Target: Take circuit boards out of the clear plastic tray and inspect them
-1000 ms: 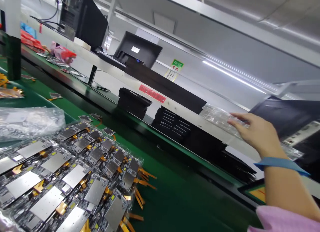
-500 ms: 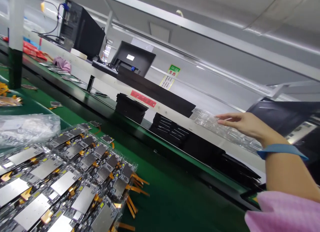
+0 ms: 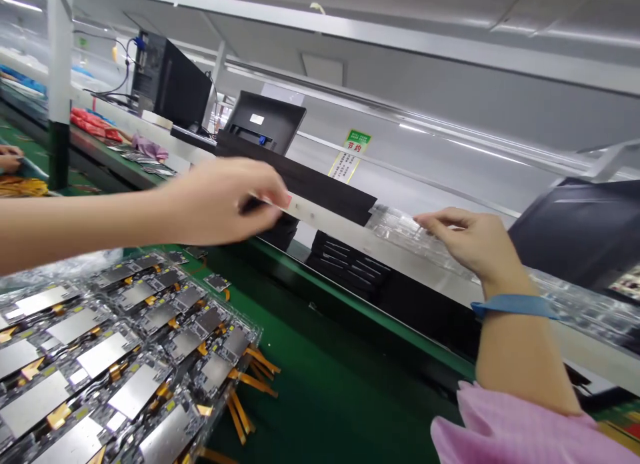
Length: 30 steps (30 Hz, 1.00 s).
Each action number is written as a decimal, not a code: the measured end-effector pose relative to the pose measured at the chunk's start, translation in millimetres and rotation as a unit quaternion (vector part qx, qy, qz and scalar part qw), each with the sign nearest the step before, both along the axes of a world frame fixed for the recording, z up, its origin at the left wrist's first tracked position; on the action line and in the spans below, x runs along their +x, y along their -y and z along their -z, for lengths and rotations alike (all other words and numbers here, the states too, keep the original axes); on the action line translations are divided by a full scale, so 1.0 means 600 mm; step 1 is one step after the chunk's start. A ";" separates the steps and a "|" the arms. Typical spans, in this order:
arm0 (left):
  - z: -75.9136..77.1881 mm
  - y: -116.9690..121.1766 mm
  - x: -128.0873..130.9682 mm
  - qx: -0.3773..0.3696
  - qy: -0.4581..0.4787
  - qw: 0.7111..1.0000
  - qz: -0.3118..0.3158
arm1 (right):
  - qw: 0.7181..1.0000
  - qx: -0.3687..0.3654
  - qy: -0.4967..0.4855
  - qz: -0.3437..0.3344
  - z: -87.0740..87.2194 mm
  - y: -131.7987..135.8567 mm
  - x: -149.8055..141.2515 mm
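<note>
My right hand [image 3: 467,244], with a blue band at the wrist, pinches the upper edge of a clear plastic blister tray [image 3: 405,227] that lies on the white shelf ledge. My left hand [image 3: 235,201] is raised over the bench, blurred by motion. Its fingers are loosely curled with a gap to the thumb, and I see nothing held in it. Below it at lower left lie clear trays filled with circuit boards [image 3: 135,391] bearing silver metal plates. Orange flex cables [image 3: 260,377] stick out from their right side.
Black trays [image 3: 345,261] stand stacked under the ledge, with a black panel [image 3: 320,184] above. A monitor [image 3: 265,124] and a computer tower [image 3: 173,84] sit on the shelf behind. A loose board [image 3: 217,282] lies on the green mat [image 3: 340,384]. Another person's hand [image 3: 10,159] shows at far left.
My left hand has come into view from the left, over the circuit boards. The right hand stays at the clear tray, whose long body now shows farther right past the wrist. The view has shifted slightly.
</note>
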<state>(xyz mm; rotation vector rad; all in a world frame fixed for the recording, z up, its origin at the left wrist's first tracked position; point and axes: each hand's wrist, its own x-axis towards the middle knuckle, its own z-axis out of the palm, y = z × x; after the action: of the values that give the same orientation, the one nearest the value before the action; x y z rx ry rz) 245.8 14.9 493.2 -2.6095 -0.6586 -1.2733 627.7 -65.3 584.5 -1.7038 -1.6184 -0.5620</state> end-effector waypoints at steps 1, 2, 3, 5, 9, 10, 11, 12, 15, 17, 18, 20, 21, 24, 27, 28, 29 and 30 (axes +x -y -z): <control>-0.003 -0.007 0.046 -0.006 -0.028 0.999 0.016 | 1.000 0.002 0.030 0.009 0.000 0.000 -0.003; -0.007 -0.015 0.096 -0.020 -0.052 0.998 0.033 | 0.998 0.005 0.062 0.017 -0.001 -0.002 -0.004; -0.013 -0.022 0.147 -0.041 -0.066 0.996 0.050 | 0.995 0.010 0.093 0.021 -0.001 -0.004 -0.004; -0.030 -0.037 0.241 -0.094 -0.044 0.992 0.075 | 0.988 0.026 0.153 0.018 -0.001 -0.009 0.001; -0.072 -0.065 0.342 -0.125 0.048 0.983 0.126 | 0.978 0.041 0.206 0.002 0.003 -0.017 0.016; -0.080 -0.073 0.350 -0.119 0.048 0.981 0.148 | 0.977 0.038 0.212 0.000 0.004 -0.018 0.018; -0.087 -0.080 0.355 -0.113 0.041 0.978 0.172 | 0.976 0.036 0.216 0.000 0.004 -0.019 0.020; -0.093 -0.087 0.356 -0.109 0.030 0.974 0.196 | 0.975 0.033 0.219 0.000 0.003 -0.020 0.021; -0.105 -0.100 0.358 -0.127 0.008 0.963 0.237 | 0.977 0.018 0.210 0.003 -0.004 -0.025 0.021; -0.111 -0.099 0.362 -0.153 0.003 0.960 0.236 | 0.981 0.005 0.194 0.011 -0.014 -0.030 0.017; -0.114 -0.096 0.365 -0.167 0.005 0.959 0.229 | 0.983 0.003 0.184 0.017 -0.019 -0.032 0.015; -0.121 -0.087 0.374 -0.181 0.020 0.960 0.213 | 0.985 0.014 0.170 0.030 -0.031 -0.033 0.009; -0.127 -0.082 0.379 -0.181 0.035 0.962 0.203 | 0.985 0.026 0.165 0.034 -0.037 -0.032 0.006; -0.148 -0.073 0.394 -0.176 0.068 0.968 0.165 | 0.985 0.055 0.160 0.036 -0.048 -0.021 0.005; -0.174 -0.070 0.404 -0.172 0.074 0.972 0.142 | 0.983 0.048 0.163 0.075 -0.041 -0.001 0.013; -0.182 -0.070 0.406 -0.165 0.080 0.973 0.138 | 0.980 0.044 0.156 0.114 -0.034 0.005 0.016; -0.189 -0.069 0.409 -0.152 0.093 0.975 0.132 | 0.976 0.050 0.140 0.160 -0.026 0.012 0.020; -0.195 -0.068 0.411 -0.138 0.105 0.977 0.124 | 0.968 0.068 0.117 0.210 -0.017 0.018 0.024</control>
<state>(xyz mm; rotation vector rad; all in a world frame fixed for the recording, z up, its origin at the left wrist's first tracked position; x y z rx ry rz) 492.4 56.0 610.1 -2.8787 -0.5937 -1.6589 641.8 -76.2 594.4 -1.9425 -1.3340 -1.0908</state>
